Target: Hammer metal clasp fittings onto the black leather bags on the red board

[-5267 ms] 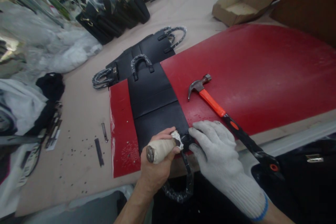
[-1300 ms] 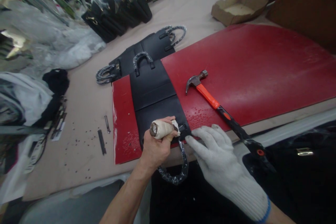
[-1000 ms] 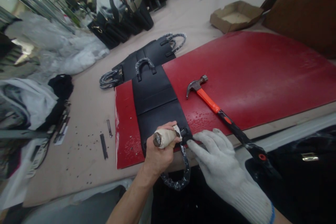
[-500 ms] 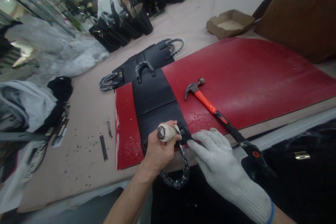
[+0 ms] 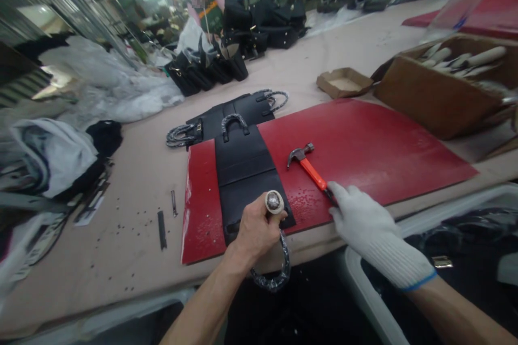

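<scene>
My left hand (image 5: pixel 257 229), bare, is closed round an upright punch tool (image 5: pixel 274 202) with a pale wrapped grip and a metal top. The tool stands over the near end of a black leather piece (image 5: pixel 249 167), beside a plastic-wrapped handle (image 5: pixel 273 280) that hangs over the table edge. The tool's lower tip is hidden by my fingers. My right hand (image 5: pixel 360 218), in a white glove with a blue hem, grips the dark end of a claw hammer (image 5: pixel 313 172). The hammer's head lies over the red board (image 5: pixel 364 145), to the right of the leather.
More black leather with wrapped handles (image 5: pixel 238 110) lies behind. At the right are a shallow cardboard tray (image 5: pixel 343 83) and a cardboard box (image 5: pixel 429 94) of white-handled tools. A dark metal strip (image 5: pixel 162 230) lies at the left. Black bags (image 5: pixel 206 67) stand farther back.
My right hand has left the edge of the leather and taken hold of the hammer's handle. The tool in my left hand now stands more upright. The head view has tilted up.
</scene>
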Demonstrator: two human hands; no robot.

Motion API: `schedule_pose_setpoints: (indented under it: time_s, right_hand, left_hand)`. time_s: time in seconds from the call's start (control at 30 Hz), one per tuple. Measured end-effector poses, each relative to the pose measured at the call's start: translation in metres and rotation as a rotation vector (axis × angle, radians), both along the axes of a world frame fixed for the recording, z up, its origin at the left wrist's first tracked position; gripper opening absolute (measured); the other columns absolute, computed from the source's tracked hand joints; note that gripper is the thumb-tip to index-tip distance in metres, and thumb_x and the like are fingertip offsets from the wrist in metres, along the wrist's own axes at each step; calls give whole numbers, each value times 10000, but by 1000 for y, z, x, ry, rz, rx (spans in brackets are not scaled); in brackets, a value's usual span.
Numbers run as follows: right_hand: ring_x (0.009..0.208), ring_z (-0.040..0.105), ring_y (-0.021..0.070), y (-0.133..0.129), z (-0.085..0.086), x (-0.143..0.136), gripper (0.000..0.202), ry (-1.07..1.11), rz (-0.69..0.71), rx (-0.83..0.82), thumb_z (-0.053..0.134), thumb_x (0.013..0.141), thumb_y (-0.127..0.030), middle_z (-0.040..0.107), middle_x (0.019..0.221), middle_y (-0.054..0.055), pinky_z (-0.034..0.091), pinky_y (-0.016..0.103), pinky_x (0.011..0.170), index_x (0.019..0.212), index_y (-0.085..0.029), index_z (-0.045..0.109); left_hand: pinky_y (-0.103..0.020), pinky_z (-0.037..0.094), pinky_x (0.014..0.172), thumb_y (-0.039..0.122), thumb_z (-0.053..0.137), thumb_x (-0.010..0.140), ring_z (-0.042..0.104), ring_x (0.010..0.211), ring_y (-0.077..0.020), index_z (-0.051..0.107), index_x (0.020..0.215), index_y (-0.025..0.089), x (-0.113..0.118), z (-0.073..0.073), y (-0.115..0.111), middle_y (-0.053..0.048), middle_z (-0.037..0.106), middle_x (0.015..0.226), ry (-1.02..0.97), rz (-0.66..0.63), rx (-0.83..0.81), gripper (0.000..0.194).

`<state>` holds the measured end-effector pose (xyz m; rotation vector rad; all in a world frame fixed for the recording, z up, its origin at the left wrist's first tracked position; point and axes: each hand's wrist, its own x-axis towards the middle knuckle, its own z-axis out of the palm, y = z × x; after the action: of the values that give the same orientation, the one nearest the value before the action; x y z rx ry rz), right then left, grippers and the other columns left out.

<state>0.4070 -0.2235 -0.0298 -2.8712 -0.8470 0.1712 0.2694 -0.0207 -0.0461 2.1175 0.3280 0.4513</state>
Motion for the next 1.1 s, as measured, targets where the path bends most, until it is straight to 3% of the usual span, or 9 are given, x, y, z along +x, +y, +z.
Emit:
schedule_pose_setpoints:
  time_s: [0.2,0.37,0.47,0.53,0.63,0.73,0.9,1.0,1.1]
  right_hand:
    - [617,502,157,7,23,15,393,848,-249,440,612,692,-217,539,790,23,412,285,567,1083,-182,611]
    - [428,301,83,-2,41,2,247,1165,-305,607,570,821,-435,379,612,-73,280,198,389,931,-219,520]
    - [371,195,51,-14,61,-9,437,1405,-280,874,693,803,-584,302,558,-116,196,178,331,824,-254,408]
    - [353,244,55,-19,77,-17,506,1441,-179,945,727,771,-658,343,560,-114,235,192,326,843,-256,429]
    - [426,427,94,-23,96,-29,509,1161,-145,918,720,787,-684,475,634,-79,367,229,405,931,-247,502]
    - [439,401,108,-25,108,-35,419,715,-151,734,609,875,-642,434,587,-74,338,251,434,829,-249,472]
    - [527,540,188,-30,128,-39,259,58,143,444,544,887,-509,544,589,-9,373,309,527,824,-259,534]
    - [522,578,206,-26,128,-45,246,-78,207,456,462,939,-477,591,614,10,395,318,541,934,-258,574]
    - [524,597,221,-21,124,-45,251,-123,242,292,418,941,-440,626,636,45,359,325,527,859,-257,570]
  left_hand:
    - [-268,495,767,115,674,821,670,803,-176,676,884,192,3,3,-1,-21,719,875,0,-1,-22,99]
    - [-255,415,693,89,665,805,603,725,-152,618,813,191,4,7,-3,8,667,773,18,7,-50,112]
    - [-259,367,666,91,679,796,546,686,-142,586,775,190,4,13,-4,19,632,734,58,24,-23,138]
    - [-259,361,669,94,683,797,531,681,-138,581,772,189,4,16,-4,22,621,727,69,30,-30,142]
    - [-257,365,678,95,687,792,528,685,-137,582,776,189,4,16,-4,22,618,730,67,35,-38,142]
    - [-253,369,674,97,679,791,540,685,-137,593,788,190,4,14,-4,22,629,738,65,33,-42,127]
    - [-244,387,663,114,666,796,557,682,-139,609,797,195,4,11,-3,27,630,735,34,22,-43,100]
    - [-246,400,668,112,668,799,571,683,-141,614,791,194,4,10,-3,26,639,731,25,15,-55,99]
    - [-239,408,657,104,674,796,593,686,-144,629,803,192,4,8,-3,24,656,731,36,20,-69,100]
